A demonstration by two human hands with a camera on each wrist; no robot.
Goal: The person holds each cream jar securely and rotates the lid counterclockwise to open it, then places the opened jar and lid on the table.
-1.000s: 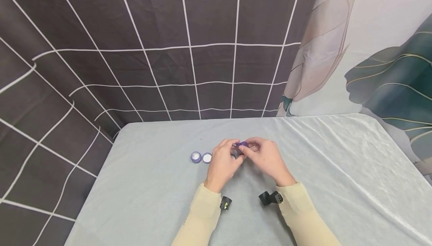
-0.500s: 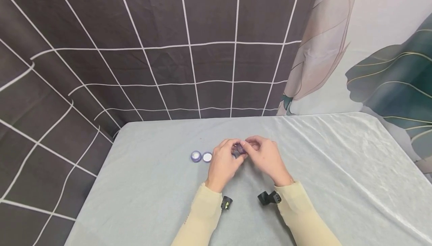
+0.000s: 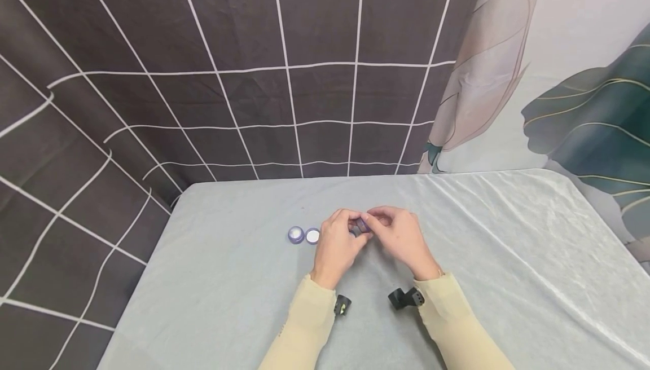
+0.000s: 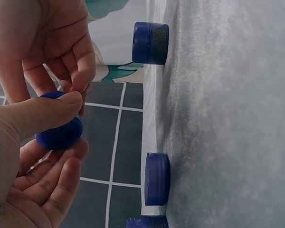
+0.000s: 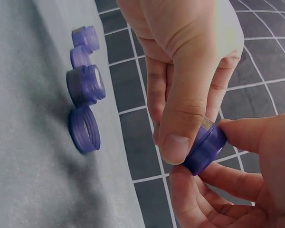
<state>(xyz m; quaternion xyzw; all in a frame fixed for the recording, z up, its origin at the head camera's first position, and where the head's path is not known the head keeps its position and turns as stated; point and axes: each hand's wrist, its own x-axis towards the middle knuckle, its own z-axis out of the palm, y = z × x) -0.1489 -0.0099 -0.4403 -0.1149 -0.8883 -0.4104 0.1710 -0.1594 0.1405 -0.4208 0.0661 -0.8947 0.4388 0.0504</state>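
Both hands hold a small purple-blue screw-top jar (image 3: 363, 224) above the table. My left hand (image 3: 335, 249) grips it, the thumb laid across its round face in the left wrist view. From the other side my right hand (image 3: 401, 240) pinches its edge. A small gold label patch shows beside the left thumb in the right wrist view. Below, an open jar (image 5: 85, 85) with bare threads stands beside a loose lid (image 5: 84, 128). To the left, another open jar (image 3: 295, 234) sits beside a lid (image 3: 312, 236) with a white inside.
A labelled blue jar (image 4: 151, 42) stands apart from the others in the left wrist view. Pale velvety cloth covers the table (image 3: 213, 291). Behind it hangs a dark gridded curtain (image 3: 315, 99), with a leaf-patterned curtain (image 3: 584, 116) at the right.
The right thumb has shifted from the front of the held jar to its upper edge. The jar has tilted between the fingers. The left hand and the things on the table stay put.
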